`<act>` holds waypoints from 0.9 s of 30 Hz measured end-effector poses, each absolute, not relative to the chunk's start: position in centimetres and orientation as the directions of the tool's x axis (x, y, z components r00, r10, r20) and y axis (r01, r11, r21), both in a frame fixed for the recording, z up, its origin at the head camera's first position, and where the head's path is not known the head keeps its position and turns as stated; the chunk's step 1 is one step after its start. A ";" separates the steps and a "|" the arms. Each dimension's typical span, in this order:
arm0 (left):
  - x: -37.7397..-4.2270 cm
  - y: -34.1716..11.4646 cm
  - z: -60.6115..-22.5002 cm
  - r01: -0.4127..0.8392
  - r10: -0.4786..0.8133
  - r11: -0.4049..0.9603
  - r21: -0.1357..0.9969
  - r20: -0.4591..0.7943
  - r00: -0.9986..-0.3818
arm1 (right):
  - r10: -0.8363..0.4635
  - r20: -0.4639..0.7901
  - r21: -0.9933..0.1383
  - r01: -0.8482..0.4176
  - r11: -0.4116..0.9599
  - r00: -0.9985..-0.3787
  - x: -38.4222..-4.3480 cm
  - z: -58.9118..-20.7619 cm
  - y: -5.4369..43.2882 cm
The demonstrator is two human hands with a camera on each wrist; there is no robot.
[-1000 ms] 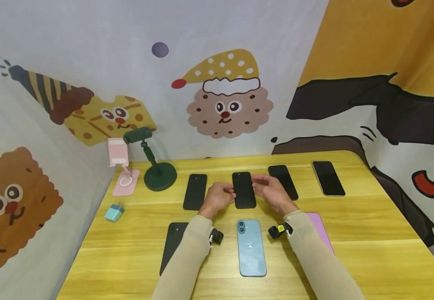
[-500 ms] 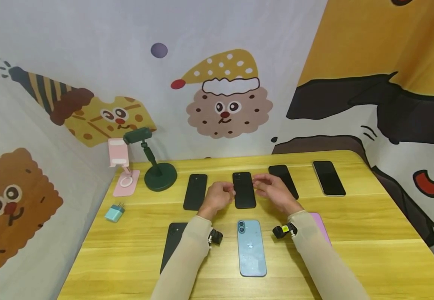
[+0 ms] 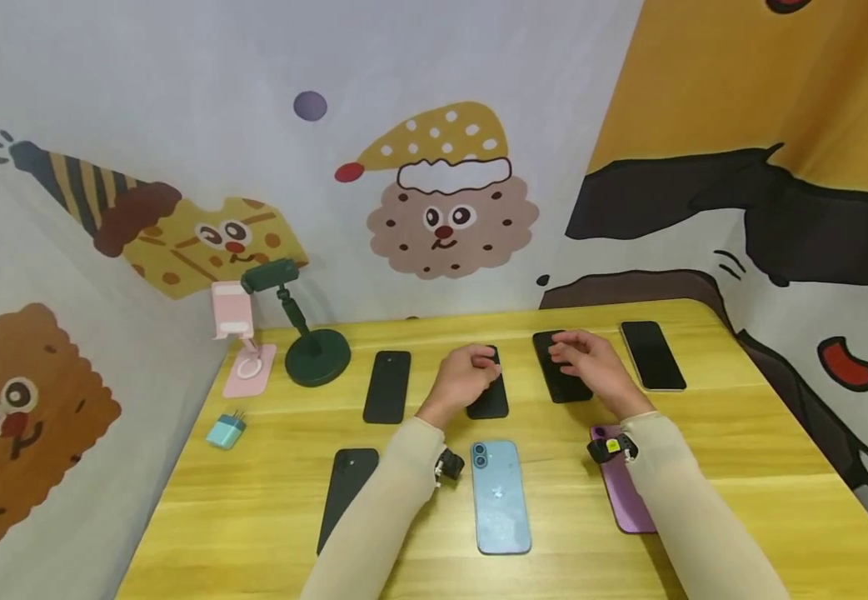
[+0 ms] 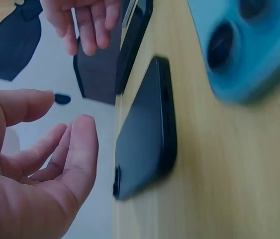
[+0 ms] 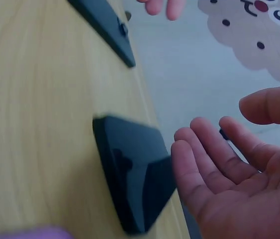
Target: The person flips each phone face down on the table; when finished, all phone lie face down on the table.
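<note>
My left hand (image 3: 464, 380) hovers over a black phone (image 3: 488, 403) in the middle of the back row, covering part of it. In the left wrist view a gap shows between its thumb and loosely bent fingers, and that black phone (image 4: 147, 129) lies flat beside them. My right hand (image 3: 593, 367) is over another black phone (image 3: 563, 382) just to the right. Seen from the right wrist, its fingers are loosely bent and empty, close to that phone's glossy dark face (image 5: 130, 174).
A blue phone (image 3: 501, 498), a purple phone (image 3: 626, 492) and a black phone (image 3: 346, 487) lie nearer. More phones flank the back row: one black (image 3: 386, 387), one dark-screened (image 3: 653, 357). A green stand (image 3: 317, 357), pink stand (image 3: 250, 371) and blue charger (image 3: 226, 431) are at left.
Both hands have moved right. The left went from beside the middle black phone to above it; the right left that phone's edge for the black phone to its right. The phones stay put.
</note>
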State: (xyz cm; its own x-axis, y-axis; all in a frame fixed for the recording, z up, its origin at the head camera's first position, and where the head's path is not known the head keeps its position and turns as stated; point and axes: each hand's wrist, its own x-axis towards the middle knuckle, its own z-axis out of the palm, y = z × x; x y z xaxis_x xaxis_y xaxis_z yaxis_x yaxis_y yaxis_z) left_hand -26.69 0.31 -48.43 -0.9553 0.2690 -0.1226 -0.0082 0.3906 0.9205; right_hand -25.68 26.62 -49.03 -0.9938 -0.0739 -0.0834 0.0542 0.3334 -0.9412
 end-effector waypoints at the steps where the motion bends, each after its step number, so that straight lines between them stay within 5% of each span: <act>1: -26.8 0.9 -48.3 -0.001 0.273 0.389 0.921 -0.116 -0.955 | -0.065 -0.082 -0.937 0.055 0.344 -0.994 -25.7 -49.0 27.1; 11: -26.5 5.5 -48.9 -0.041 0.296 0.361 0.932 -0.157 -0.942 | 0.068 -0.084 -0.914 0.104 0.392 -0.994 -25.6 -49.8 29.6; 27: -25.8 9.5 -50.4 -0.097 0.300 0.346 0.933 -0.208 -0.931 | 0.051 -0.182 -0.935 0.189 0.301 -0.982 -25.2 -50.6 30.3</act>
